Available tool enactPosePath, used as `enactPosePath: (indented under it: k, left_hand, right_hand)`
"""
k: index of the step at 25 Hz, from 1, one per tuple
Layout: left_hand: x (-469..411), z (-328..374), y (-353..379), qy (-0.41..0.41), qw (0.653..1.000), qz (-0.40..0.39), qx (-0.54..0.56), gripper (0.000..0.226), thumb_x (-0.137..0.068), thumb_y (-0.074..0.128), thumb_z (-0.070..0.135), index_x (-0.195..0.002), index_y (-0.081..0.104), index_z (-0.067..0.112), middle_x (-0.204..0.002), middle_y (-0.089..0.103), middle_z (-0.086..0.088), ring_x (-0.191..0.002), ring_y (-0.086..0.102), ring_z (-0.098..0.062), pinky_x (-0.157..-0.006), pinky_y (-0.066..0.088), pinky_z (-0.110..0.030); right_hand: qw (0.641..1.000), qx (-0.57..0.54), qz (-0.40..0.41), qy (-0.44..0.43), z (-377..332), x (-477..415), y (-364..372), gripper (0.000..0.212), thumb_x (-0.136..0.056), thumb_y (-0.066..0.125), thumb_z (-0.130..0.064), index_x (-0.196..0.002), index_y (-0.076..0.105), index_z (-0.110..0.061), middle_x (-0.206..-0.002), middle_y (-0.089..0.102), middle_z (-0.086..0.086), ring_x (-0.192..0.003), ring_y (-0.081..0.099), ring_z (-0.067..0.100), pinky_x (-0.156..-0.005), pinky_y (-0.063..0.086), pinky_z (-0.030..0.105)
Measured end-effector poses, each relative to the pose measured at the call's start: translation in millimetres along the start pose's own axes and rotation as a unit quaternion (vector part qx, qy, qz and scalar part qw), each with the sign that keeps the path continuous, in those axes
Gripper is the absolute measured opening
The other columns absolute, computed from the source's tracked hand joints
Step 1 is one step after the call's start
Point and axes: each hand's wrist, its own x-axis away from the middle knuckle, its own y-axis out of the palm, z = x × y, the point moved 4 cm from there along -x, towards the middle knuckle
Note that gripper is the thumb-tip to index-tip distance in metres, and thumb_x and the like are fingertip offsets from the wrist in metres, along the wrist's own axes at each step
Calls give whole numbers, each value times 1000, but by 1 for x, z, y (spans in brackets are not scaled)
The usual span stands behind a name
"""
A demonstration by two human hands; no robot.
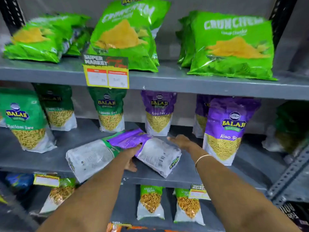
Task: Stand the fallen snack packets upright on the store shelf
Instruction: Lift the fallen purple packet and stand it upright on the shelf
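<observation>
Grey metal shelf (184, 177): fallen purple-and-white plastic snack packet (150, 150) lies flat mid-shelf. Left hand (132, 156) grips its 9 o'clock edge; right hand (182, 141) hovers open at 2 o'clock. Best to lift by the top, base settled first.

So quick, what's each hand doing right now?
Left hand: grip on the fallen purple packet, thumb beneath, fingers on top.
Right hand: open and flat, holding nothing, just beyond that packet's far edge.
</observation>
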Motion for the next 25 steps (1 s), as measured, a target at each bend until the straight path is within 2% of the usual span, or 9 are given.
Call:
enactPosePath:
  k: [2, 6, 9, 11, 13, 16, 20, 23, 25]
  left_hand:
    - [-14, 4, 11, 6, 994, -50, 97, 48, -88, 49, 45, -123, 44, 12, -108, 57, -20, -93, 58, -35, -106, 36, -49]
    - [-32, -1, 11, 12, 989, -35, 145, 23, -85, 60, 30, -83, 55, 7, -69, 66, -11, -66, 60, -24, -89, 43, -45]
    - [-30, 4, 7, 25, 984, -56, 167, 17, -84, 64, 21, -82, 58, 6, -48, 70, -10, -72, 61, -26, -83, 48, -49]
    - [-25, 10, 3, 37, 985, -61, 156, 13, -84, 64, 18, -81, 58, 6, -46, 70, -9, -72, 62, -26, -76, 51, -48]
    - [-16, 24, -3, 57, 990, -59, 113, 11, -84, 64, 17, -78, 58, 9, -44, 69, -5, -65, 64, -22, -61, 55, -43]
    - [-3, 54, -11, 112, 988, -84, 72, 3, -85, 62, 11, -82, 61, 12, -47, 71, 2, -62, 66, -16, -56, 56, -32]
    - [-1, 97, -8, 277, 957, -73, -37, 18, -78, 66, -6, -84, 66, 11, -76, 79, 3, -52, 68, 1, -55, 56, -14]
    - [-8, 121, -1, 369, 921, -56, -109, 36, -59, 79, -3, -93, 71, 5, -63, 73, 19, -62, 66, 3, -75, 53, -18]
    - [-15, 124, 7, 392, 908, -70, -132, 40, -54, 80, -1, -91, 71, 11, -53, 69, 24, -55, 62, 13, -68, 53, -11]
  right_hand:
    - [998, -31, -44, 18, 11, -20, 1, 61, -88, 55, -40, -130, 47, 4, -126, 55, 14, -122, 53, 31, -96, 44, 34]
    - [983, -66, -168, 30, 30, -59, 21, 87, -47, 80, -62, -110, 68, -2, -118, 68, 13, -113, 63, 28, -105, 45, 38]
    - [981, -63, -182, 34, 27, -60, 18, 39, -57, 82, -46, -69, 72, -10, -63, 72, 0, -69, 67, 21, -70, 52, 27]
    - [980, -60, -185, 43, 15, -43, 13, 22, -73, 76, -30, -67, 64, -12, -47, 65, -8, -51, 62, 10, -53, 46, 19]
    - [979, -59, -189, 35, 6, -31, 10, 23, -76, 74, -24, -88, 66, -7, -63, 71, -6, -68, 66, 11, -61, 50, 20]
    - [986, -48, -162, 9, -7, -17, 1, 53, -71, 78, -23, -118, 60, -6, -104, 66, 5, -102, 60, 21, -81, 51, 38]
    - [987, -139, -65, -54, -4, -19, -1, 58, -59, 83, -13, -110, 60, 1, -99, 67, 10, -88, 64, 22, -65, 54, 27]
    - [974, -205, 58, -80, 12, -37, 2, 76, -44, 87, -9, -113, 57, 1, -115, 67, 19, -107, 64, 33, -90, 53, 41]
    - [968, -209, 116, -74, 23, -42, 8, 77, -45, 86, -5, -115, 53, 0, -118, 65, 20, -111, 61, 34, -95, 51, 43]
